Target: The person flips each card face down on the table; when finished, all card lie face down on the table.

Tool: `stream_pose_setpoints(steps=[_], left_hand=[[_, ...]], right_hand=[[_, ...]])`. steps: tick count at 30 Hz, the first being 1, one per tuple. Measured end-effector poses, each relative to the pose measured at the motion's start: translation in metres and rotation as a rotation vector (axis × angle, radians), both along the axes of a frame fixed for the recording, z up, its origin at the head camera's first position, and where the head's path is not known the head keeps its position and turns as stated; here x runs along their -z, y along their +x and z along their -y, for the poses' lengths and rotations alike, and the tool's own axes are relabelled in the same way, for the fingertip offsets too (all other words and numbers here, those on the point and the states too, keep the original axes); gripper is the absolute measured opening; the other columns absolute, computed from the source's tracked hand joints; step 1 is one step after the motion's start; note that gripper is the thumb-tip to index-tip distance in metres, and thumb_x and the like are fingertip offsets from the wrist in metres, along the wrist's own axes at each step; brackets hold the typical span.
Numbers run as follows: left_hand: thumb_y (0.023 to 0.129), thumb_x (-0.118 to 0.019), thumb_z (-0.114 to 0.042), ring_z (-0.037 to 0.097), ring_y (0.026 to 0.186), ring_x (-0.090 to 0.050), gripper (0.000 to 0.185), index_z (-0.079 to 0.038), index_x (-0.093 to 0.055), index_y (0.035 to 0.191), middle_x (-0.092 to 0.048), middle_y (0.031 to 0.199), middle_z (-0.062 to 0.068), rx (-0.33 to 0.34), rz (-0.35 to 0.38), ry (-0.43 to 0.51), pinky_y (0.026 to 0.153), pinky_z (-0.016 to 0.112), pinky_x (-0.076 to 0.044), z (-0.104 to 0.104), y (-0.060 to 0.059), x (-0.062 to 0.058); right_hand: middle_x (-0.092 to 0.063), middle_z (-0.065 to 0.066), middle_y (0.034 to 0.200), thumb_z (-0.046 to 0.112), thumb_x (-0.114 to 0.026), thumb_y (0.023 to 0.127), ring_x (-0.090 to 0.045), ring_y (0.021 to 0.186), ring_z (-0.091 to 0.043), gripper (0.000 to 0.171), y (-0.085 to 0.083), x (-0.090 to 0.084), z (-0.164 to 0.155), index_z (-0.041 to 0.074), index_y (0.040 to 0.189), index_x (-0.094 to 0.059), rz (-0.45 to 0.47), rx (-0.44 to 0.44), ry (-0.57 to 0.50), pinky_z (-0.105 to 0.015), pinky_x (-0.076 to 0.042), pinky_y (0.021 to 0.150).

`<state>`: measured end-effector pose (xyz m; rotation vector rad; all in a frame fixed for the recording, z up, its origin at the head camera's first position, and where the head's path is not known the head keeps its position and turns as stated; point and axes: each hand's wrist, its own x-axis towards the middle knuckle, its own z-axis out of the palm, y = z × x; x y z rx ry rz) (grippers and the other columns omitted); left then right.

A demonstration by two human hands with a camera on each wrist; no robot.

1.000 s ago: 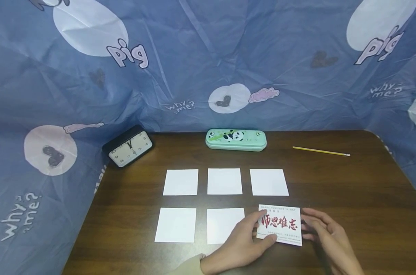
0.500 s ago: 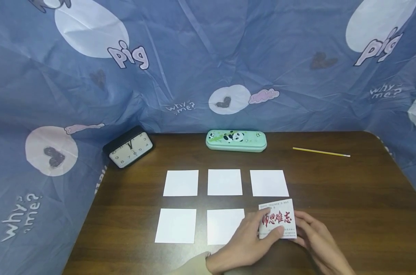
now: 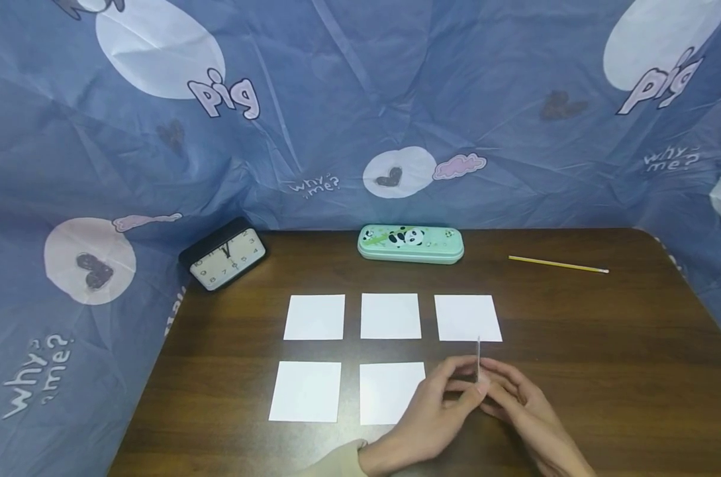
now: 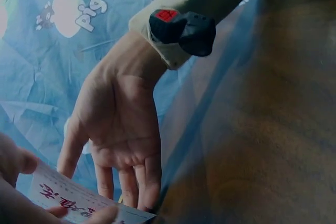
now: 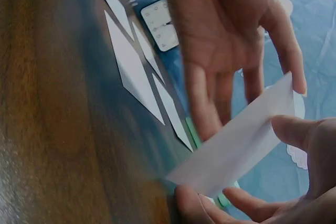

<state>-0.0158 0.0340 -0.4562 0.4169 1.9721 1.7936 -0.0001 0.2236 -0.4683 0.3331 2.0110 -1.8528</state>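
Observation:
A thin square card [image 3: 479, 354] stands on edge between both hands, seen as a narrow line in the head view. Red Chinese characters cover the side of the card [image 4: 76, 200] that faces my left hand, while the side of the card [image 5: 236, 142] toward my right hand is plain white. My left hand [image 3: 422, 417] grips it from the left, thumb at the near edge. From the right, my right hand [image 3: 529, 414] holds it, its thumb pressing the white side. Close by lie white square cards, one [image 3: 392, 393] partly behind my left hand and another [image 3: 469, 318] just beyond the held card.
More white cards, including one [image 3: 304, 391] at front left, lie in two rows on the brown table [image 3: 622, 371]. Behind them are a black-framed clock [image 3: 226, 258], a green panda pencil case [image 3: 410, 245] and a yellow pencil [image 3: 558, 264]. A blue printed cloth [image 3: 336, 86] hangs around.
The card has turned from printed face up to standing on edge. My right hand has moved left, close against my left hand.

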Motion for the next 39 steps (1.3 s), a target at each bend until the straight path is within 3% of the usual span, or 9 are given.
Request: stream_pose_setpoints(steps=[5,11,23,30,36,39], left_hand=[[0.106,-0.058,-0.025,0.007,0.118,-0.068,0.048,-0.012,-0.047,0.151,-0.056,0.146,0.017,-0.046,-0.026,0.164,0.092,0.019,-0.059,0.003,0.0,0.002],[0.101,-0.063,-0.013,0.005,0.104,-0.07,0.056,-0.02,-0.045,0.154,-0.061,0.13,0.018,-0.123,-0.072,0.175,0.087,0.02,-0.061,0.011,-0.001,0.005],[0.092,-0.071,-0.002,0.005,0.094,-0.068,0.06,-0.01,-0.054,0.15,-0.063,0.114,0.018,-0.184,-0.097,0.072,0.08,0.018,-0.061,0.023,-0.004,0.016],[0.092,-0.075,-0.009,0.008,0.091,-0.072,0.049,0.002,-0.063,0.138,-0.067,0.111,0.015,-0.176,-0.15,-0.059,0.073,0.014,-0.058,0.027,-0.008,0.02],[0.091,-0.077,-0.01,0.007,0.087,-0.074,0.049,0.008,-0.063,0.135,-0.068,0.112,0.016,-0.154,-0.147,-0.108,0.076,0.017,-0.057,0.027,-0.009,0.023],[0.09,-0.078,-0.012,0.008,0.088,-0.074,0.053,0.009,-0.061,0.136,-0.067,0.113,0.015,-0.137,-0.138,-0.122,0.08,0.019,-0.057,0.026,-0.008,0.024]], right_hand=[[-0.046,-0.022,0.157,0.032,-0.063,0.105,-0.063,0.113,0.003,0.062,0.0,-0.001,0.002,0.005,0.156,-0.039,-0.015,0.065,0.09,-0.022,-0.058,0.094],[-0.048,-0.024,0.157,0.033,-0.068,0.102,-0.062,0.102,0.013,0.066,0.0,0.0,-0.001,0.001,0.154,-0.045,0.004,0.148,0.15,-0.02,-0.059,0.087],[-0.05,-0.02,0.156,0.038,-0.064,0.104,-0.059,0.103,0.008,0.061,0.0,0.002,-0.018,0.002,0.151,-0.051,0.054,0.16,0.251,-0.022,-0.061,0.086],[-0.042,-0.024,0.161,0.043,-0.062,0.105,-0.058,0.125,-0.017,0.067,0.002,0.002,-0.029,0.0,0.154,-0.047,0.106,0.118,0.248,-0.029,-0.063,0.091],[-0.044,-0.023,0.161,0.04,-0.059,0.107,-0.06,0.11,0.003,0.062,0.002,0.0,-0.037,-0.001,0.153,-0.048,0.082,0.077,0.261,-0.023,-0.061,0.09],[-0.046,-0.024,0.16,0.04,-0.057,0.107,-0.061,0.109,0.003,0.061,0.002,0.0,-0.039,-0.001,0.152,-0.049,0.065,0.053,0.28,-0.023,-0.061,0.089]])
